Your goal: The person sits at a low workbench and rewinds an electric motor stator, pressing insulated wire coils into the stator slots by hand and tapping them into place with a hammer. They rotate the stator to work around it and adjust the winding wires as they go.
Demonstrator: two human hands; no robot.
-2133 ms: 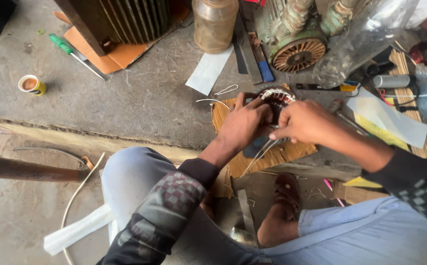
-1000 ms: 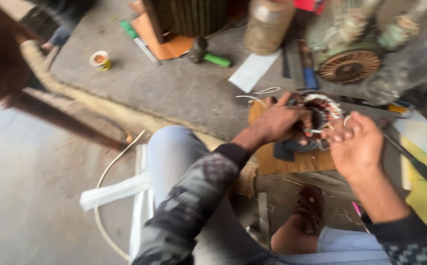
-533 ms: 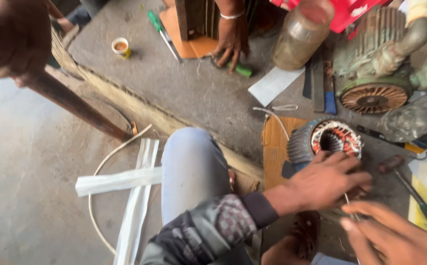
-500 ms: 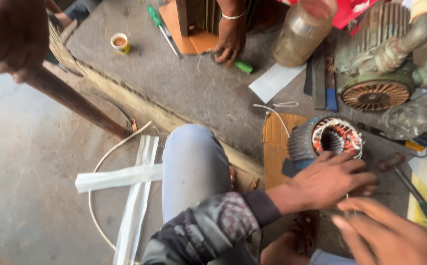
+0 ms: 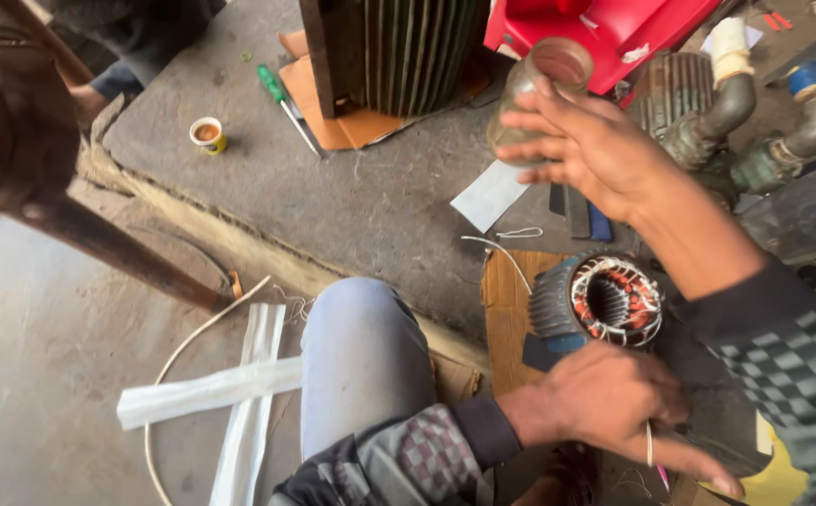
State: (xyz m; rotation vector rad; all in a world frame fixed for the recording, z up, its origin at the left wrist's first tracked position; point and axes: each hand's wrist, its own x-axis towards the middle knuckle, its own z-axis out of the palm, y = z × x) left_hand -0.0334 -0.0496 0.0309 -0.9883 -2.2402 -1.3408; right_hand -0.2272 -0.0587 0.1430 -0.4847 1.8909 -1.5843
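A motor stator (image 5: 605, 302) with copper windings and white lacing lies on a cardboard sheet (image 5: 506, 319) on the concrete slab. My left hand (image 5: 605, 408) rests palm down just in front of it, fingers pointing right; a thin pale wire (image 5: 650, 444) crosses them, and I cannot tell whether it is gripped. My right hand (image 5: 591, 145) is stretched out to a glass jar (image 5: 520, 89) at the back, fingers spread against its side.
Another person's hand (image 5: 5, 122) grips a rusty rod (image 5: 122, 251) at the left. On the slab are a finned motor housing (image 5: 408, 47), a green screwdriver (image 5: 281, 98), a small cup (image 5: 207, 135), white paper (image 5: 489, 195) and a pump (image 5: 708, 103). White strips (image 5: 211, 394) lie on the floor.
My right hand has risen from beside the stator to the jar at the back. The left hand stays by the stator. The other person's hand on the slab is gone.
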